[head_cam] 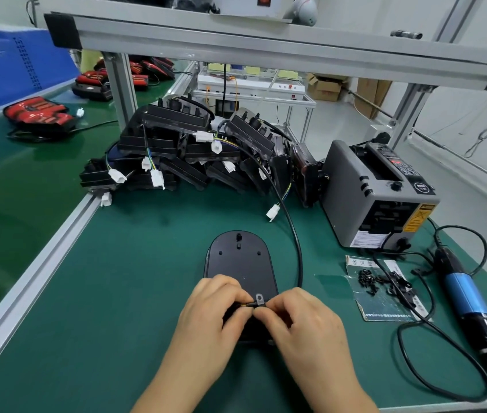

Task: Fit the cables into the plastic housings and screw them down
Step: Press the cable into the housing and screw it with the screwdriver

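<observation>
Left hand [206, 311] and right hand [298, 317] close together, fingers pinched on cable [291, 234] end over black housing [240, 263]; housing long axis points away from person

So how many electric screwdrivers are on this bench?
1. The electric screwdriver lies at the bench's right edge, beside the loose screws, with nobody holding it. Another could be hidden behind the pile of housings.
</observation>
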Demonstrator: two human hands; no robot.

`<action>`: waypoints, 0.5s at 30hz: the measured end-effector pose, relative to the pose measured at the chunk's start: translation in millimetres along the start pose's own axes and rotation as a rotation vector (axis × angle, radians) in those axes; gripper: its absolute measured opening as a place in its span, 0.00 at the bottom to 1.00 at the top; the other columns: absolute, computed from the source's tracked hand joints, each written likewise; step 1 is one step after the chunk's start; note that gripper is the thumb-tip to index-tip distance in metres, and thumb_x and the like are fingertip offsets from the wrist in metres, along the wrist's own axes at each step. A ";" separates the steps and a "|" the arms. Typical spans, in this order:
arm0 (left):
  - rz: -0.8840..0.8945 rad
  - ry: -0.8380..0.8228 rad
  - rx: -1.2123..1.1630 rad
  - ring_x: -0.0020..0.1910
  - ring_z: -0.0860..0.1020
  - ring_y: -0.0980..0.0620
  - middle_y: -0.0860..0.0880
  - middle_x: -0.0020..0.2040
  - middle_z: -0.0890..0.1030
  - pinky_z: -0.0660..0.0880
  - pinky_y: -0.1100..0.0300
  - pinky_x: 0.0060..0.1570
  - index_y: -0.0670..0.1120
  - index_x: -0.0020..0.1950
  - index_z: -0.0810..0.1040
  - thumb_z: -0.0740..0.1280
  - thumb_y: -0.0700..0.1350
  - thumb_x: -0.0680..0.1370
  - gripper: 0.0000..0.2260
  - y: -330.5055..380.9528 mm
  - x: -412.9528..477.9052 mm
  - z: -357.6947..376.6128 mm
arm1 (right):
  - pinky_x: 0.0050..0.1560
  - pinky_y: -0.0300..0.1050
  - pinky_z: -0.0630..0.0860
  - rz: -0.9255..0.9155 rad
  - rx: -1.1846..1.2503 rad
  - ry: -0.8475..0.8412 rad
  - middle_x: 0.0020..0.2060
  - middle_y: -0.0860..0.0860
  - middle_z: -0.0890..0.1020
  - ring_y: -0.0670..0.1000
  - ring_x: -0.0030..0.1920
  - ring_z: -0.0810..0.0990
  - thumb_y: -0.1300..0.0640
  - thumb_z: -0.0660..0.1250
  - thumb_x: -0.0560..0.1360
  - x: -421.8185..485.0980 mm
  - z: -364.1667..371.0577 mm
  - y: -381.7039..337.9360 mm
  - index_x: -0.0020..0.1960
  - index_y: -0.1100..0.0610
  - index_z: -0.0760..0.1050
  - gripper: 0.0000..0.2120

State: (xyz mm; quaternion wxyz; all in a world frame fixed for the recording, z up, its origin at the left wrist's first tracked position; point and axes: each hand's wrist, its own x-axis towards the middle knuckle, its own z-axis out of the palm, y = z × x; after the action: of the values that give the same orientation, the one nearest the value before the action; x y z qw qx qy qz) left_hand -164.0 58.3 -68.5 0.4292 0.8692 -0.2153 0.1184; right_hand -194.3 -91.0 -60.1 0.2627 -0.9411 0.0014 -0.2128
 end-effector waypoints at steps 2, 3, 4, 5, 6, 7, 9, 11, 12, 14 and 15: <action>0.008 0.008 -0.018 0.49 0.72 0.58 0.61 0.45 0.75 0.68 0.66 0.48 0.52 0.42 0.79 0.69 0.44 0.75 0.03 -1.3 -0.1 0.7 | 0.35 0.37 0.64 -0.005 -0.003 -0.006 0.32 0.42 0.75 0.45 0.38 0.75 0.43 0.72 0.68 2.1 0.0 1.3 0.34 0.49 0.74 0.12; 0.010 0.011 -0.028 0.49 0.72 0.58 0.61 0.45 0.75 0.68 0.67 0.48 0.52 0.42 0.79 0.68 0.45 0.74 0.02 -1.8 0.0 1.2 | 0.35 0.37 0.65 -0.015 -0.012 0.007 0.32 0.41 0.74 0.44 0.38 0.74 0.40 0.70 0.68 3.2 -0.4 2.4 0.35 0.48 0.73 0.13; 0.009 0.015 -0.040 0.50 0.72 0.58 0.61 0.46 0.75 0.68 0.67 0.48 0.52 0.42 0.78 0.67 0.46 0.73 0.02 -2.1 -0.4 1.9 | 0.34 0.37 0.66 -0.031 -0.022 0.027 0.33 0.41 0.73 0.44 0.38 0.73 0.39 0.69 0.67 4.3 -1.3 3.6 0.35 0.47 0.72 0.13; 0.007 0.020 -0.053 0.50 0.72 0.58 0.61 0.46 0.75 0.68 0.68 0.48 0.53 0.42 0.78 0.67 0.46 0.73 0.02 -2.3 -0.6 2.8 | 0.34 0.38 0.68 -0.052 -0.029 0.045 0.34 0.41 0.74 0.44 0.40 0.71 0.38 0.69 0.67 5.9 -2.4 4.7 0.36 0.47 0.72 0.13; 0.003 0.025 -0.067 0.50 0.72 0.57 0.61 0.46 0.75 0.68 0.68 0.48 0.53 0.42 0.78 0.67 0.46 0.73 0.02 -2.5 -1.0 3.6 | 0.35 0.39 0.70 -0.083 -0.035 0.065 0.36 0.41 0.74 0.44 0.41 0.70 0.39 0.70 0.66 7.7 -3.1 5.9 0.37 0.47 0.73 0.13; -0.001 0.030 -0.079 0.50 0.73 0.57 0.61 0.46 0.75 0.67 0.69 0.48 0.53 0.42 0.78 0.68 0.45 0.73 0.02 -3.0 -1.3 4.2 | 0.36 0.40 0.72 -0.118 -0.040 0.083 0.36 0.41 0.75 0.44 0.42 0.70 0.40 0.71 0.66 9.0 -3.3 7.0 0.37 0.47 0.75 0.12; -0.011 0.024 -0.087 0.51 0.73 0.57 0.61 0.47 0.75 0.67 0.70 0.49 0.54 0.42 0.79 0.68 0.44 0.73 0.04 -4.9 -2.0 4.0 | 0.39 0.44 0.74 -0.168 -0.026 0.088 0.36 0.40 0.77 0.45 0.43 0.71 0.43 0.72 0.65 10.4 -2.8 8.6 0.37 0.49 0.77 0.11; -0.035 -0.021 -0.093 0.54 0.72 0.58 0.62 0.48 0.75 0.65 0.72 0.51 0.56 0.44 0.79 0.69 0.43 0.75 0.07 -7.3 -1.4 0.4 | 0.40 0.45 0.75 -0.178 0.007 0.070 0.36 0.40 0.78 0.44 0.43 0.72 0.44 0.72 0.64 10.9 -2.1 8.4 0.38 0.50 0.78 0.10; -0.050 -0.051 -0.104 0.55 0.72 0.58 0.63 0.49 0.75 0.65 0.73 0.52 0.57 0.45 0.79 0.69 0.43 0.76 0.08 -8.2 -0.4 -2.7 | 0.41 0.44 0.74 -0.179 0.020 0.057 0.36 0.39 0.78 0.43 0.44 0.71 0.45 0.71 0.64 10.4 -1.7 8.1 0.38 0.50 0.78 0.10; -0.083 -0.115 -0.116 0.57 0.71 0.60 0.65 0.50 0.75 0.64 0.73 0.55 0.60 0.48 0.78 0.66 0.45 0.78 0.08 -9.9 3.5 -10.0 | 0.42 0.43 0.73 -0.177 0.042 0.024 0.36 0.39 0.78 0.42 0.44 0.70 0.45 0.71 0.65 9.5 -1.3 7.6 0.39 0.50 0.79 0.09; -0.096 -0.150 -0.107 0.57 0.71 0.62 0.65 0.50 0.75 0.65 0.72 0.55 0.60 0.49 0.78 0.64 0.46 0.79 0.08 -10.6 6.2 -13.3 | 0.43 0.43 0.72 -0.175 0.046 0.013 0.36 0.39 0.78 0.42 0.44 0.70 0.46 0.70 0.66 9.2 -1.4 7.7 0.40 0.50 0.79 0.09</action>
State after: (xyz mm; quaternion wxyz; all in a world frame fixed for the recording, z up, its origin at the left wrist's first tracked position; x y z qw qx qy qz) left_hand -153.8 72.9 -65.4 0.4627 0.8608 -0.2111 0.0207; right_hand -185.7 -99.4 -59.2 0.2646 -0.9300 -0.0840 -0.2410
